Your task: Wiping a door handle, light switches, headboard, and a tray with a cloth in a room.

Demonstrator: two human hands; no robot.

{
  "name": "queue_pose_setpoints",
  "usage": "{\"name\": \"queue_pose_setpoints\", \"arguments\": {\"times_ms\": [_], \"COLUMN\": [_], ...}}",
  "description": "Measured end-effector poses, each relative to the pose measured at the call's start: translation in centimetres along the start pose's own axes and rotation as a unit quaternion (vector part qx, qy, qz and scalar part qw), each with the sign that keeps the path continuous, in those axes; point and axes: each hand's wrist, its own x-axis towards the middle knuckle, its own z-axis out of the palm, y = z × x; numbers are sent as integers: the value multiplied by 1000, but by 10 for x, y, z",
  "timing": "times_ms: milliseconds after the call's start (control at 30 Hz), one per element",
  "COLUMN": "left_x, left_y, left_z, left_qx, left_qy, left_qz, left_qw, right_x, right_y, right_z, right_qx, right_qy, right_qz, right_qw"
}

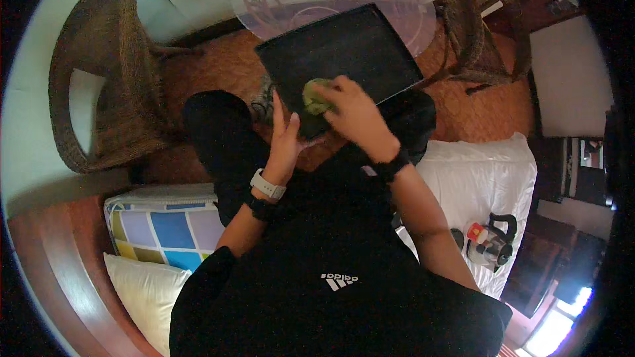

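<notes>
A black rectangular tray (347,49) with a thin raised rim lies tilted above my knees. At its near left corner, my left hand (287,136) grips the edge, with the thumb and a finger showing along the side and the rest hidden underneath. My right hand (354,114) presses a crumpled green cloth (317,96) onto the tray's surface close to that same corner; the hand is slightly blurred.
Beyond the tray stands a round glass table (424,25). Woven chairs stand at left (144,74) and right (459,34). A glass coffee pot (488,253) rests on a white cover (446,183) at my right; a checkered cushion (163,225) and a pillow (144,287) are at my left.
</notes>
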Motion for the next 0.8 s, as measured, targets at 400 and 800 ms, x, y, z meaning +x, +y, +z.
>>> {"name": "queue_pose_setpoints", "arguments": {"times_ms": [400, 800], "left_x": [0, 18], "left_y": [11, 29], "left_z": [-6, -20], "left_qx": [93, 101], "left_qy": [1, 38], "left_qz": [4, -14], "left_qw": [996, 994], "right_x": [34, -14], "right_y": [117, 98], "right_z": [-72, -224], "right_qx": [-232, -22], "right_qy": [-27, -210], "right_qz": [134, 231], "right_qw": [963, 950]}}
